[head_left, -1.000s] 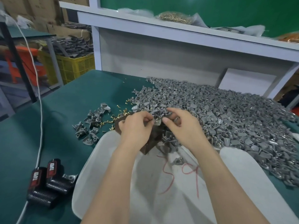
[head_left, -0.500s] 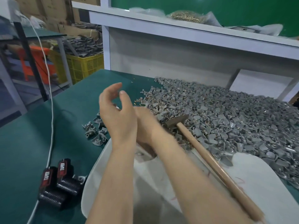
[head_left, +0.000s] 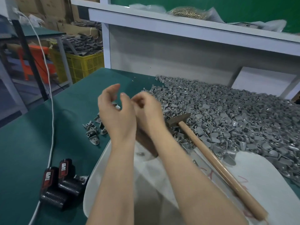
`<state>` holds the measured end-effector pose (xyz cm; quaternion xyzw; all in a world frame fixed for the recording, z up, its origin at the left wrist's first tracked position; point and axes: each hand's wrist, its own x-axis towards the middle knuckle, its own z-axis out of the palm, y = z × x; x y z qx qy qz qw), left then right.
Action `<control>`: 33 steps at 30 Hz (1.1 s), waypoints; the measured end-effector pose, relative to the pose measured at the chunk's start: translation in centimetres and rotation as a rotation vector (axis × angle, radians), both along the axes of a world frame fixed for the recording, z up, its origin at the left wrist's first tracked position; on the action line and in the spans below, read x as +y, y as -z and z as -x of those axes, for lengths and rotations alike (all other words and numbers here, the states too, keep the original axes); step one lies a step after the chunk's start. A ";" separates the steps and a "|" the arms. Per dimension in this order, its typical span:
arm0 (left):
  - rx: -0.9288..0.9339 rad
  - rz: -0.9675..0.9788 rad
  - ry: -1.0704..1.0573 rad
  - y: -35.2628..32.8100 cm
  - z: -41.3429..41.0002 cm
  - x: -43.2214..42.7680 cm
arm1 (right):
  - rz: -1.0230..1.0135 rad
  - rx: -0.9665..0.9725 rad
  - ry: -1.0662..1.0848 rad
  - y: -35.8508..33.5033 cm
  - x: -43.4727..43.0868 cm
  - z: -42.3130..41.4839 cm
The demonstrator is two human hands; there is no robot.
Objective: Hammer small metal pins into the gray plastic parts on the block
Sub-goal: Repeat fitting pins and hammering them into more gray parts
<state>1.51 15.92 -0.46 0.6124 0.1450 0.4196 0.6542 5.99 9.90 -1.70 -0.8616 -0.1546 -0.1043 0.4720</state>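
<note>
Left hand (head_left: 116,114) relaxed and empty, right hand (head_left: 146,111) too blurred to judge, near the table's (head_left: 32,143) front edge; the likely head-heavy hammer (head_left: 211,153) lies free, best gripped low on its handle.

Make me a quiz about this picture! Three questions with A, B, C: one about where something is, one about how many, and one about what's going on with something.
1. Where does the head of the hammer rest?
A. On the edge of the gray parts pile
B. In a yellow crate
C. On the white shelf

2. How many black gadgets with red labels lie by the white cable?
A. One
B. Two
C. Four

3. What is the hammer doing?
A. Swinging in the air
B. Lying down with nobody holding it
C. Standing upright

Answers:
1 A: its head sits on gray parts at the pile's near edge.
2 B: two lie side by side.
3 B: the left hand and right hand are both up in the air, and neither holds it.
</note>
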 end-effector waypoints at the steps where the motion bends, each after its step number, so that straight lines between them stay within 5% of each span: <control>1: 0.041 -0.042 0.063 0.1 -0.1 -0.2 | -0.137 0.043 0.050 -0.7 -0.8 -0.3; 5: 0.172 -0.283 0.363 0.7 -0.1 -1.4 | -0.422 0.197 0.046 -2.7 -5.6 0.0; 12: 0.218 -0.413 0.456 1.0 0.0 -2.5 | -0.322 0.211 0.108 -2.8 -8.1 1.2; 15: 0.180 -0.303 0.363 1.0 -0.2 -2.2 | -0.312 0.221 0.057 -2.7 -7.7 1.3; 21: -0.125 0.346 0.094 0.4 -0.3 -0.3 | 0.448 -0.073 -0.019 -1.1 -2.5 0.6; 25: -0.188 0.463 -0.023 0.6 -0.4 0.5 | 0.896 -0.138 -0.173 0.5 1.8 0.0; 33: -0.198 0.509 -0.089 0.5 -0.6 0.7 | 0.991 0.016 -0.161 1.2 4.4 -1.2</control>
